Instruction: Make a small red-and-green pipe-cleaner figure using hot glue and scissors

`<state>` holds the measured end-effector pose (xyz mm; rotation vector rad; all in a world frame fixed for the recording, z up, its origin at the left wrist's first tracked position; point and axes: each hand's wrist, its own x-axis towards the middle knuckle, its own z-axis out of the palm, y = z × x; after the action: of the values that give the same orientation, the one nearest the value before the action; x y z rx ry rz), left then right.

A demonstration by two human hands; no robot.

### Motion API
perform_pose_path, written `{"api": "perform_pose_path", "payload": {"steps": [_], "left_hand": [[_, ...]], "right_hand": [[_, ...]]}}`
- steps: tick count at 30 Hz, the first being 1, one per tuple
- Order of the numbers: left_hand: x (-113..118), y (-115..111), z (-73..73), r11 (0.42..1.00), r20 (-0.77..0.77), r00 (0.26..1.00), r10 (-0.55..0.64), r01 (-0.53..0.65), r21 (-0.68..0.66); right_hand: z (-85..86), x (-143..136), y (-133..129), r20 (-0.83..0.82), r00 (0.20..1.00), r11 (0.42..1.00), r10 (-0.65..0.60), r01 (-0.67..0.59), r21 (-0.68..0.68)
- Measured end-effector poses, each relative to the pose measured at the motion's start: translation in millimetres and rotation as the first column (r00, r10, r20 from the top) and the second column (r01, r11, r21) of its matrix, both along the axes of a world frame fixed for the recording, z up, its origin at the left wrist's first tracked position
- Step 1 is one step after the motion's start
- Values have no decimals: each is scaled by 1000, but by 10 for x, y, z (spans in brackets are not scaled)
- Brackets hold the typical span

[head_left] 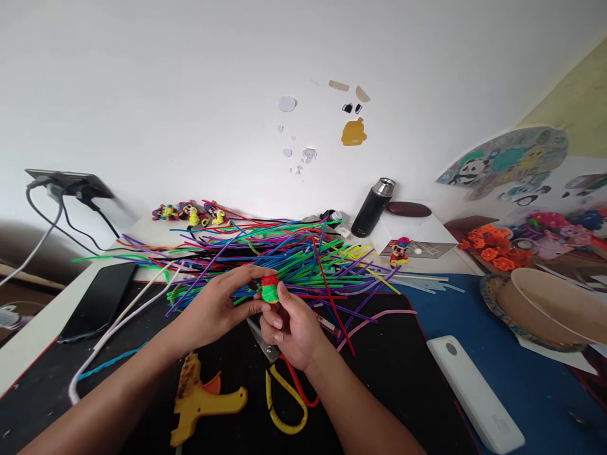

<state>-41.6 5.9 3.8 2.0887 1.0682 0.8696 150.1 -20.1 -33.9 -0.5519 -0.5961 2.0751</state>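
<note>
A small red and green fuzzy piece (270,292) is pinched between both hands above the black mat. My left hand (218,303) holds its left side, with the thumb below and the index finger at its red top. On the right side, my right hand (296,325) grips the green part between thumb and curled fingers. Behind the hands lies a big pile of coloured pipe cleaners (284,253). Below them on the mat are scissors (288,404) with yellow and red handles and a yellow glue gun (202,399).
A black phone (98,300) lies at left beside a white cable. A black bottle (373,208), small figures (190,213), a white power bank (475,392) and a large bowl (559,303) stand or lie around the mat.
</note>
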Motion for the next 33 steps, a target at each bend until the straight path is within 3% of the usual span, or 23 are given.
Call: {"api": "perform_pose_path", "payload": {"steps": [6, 11, 14, 28, 33], "left_hand": [[-137, 71, -14, 956, 214, 974, -75, 131, -262], [-137, 114, -25, 824, 395, 912, -107, 304, -478], [-124, 118, -14, 766, 441, 892, -100, 352, -539], [-110, 74, 107, 792, 451, 890, -75, 327, -515], [-128, 73, 114, 791, 448, 893, -43, 305, -531]], "right_hand": [[7, 10, 4, -23, 1000, 999, 3, -2, 34], [-9, 19, -15, -29, 1000, 998, 1, 0, 64], [-14, 21, -20, -35, 999, 997, 0, 3, 75], [10, -10, -67, 41, 999, 993, -5, 0, 118], [-20, -7, -66, -5, 1000, 993, 22, -21, 118]]}}
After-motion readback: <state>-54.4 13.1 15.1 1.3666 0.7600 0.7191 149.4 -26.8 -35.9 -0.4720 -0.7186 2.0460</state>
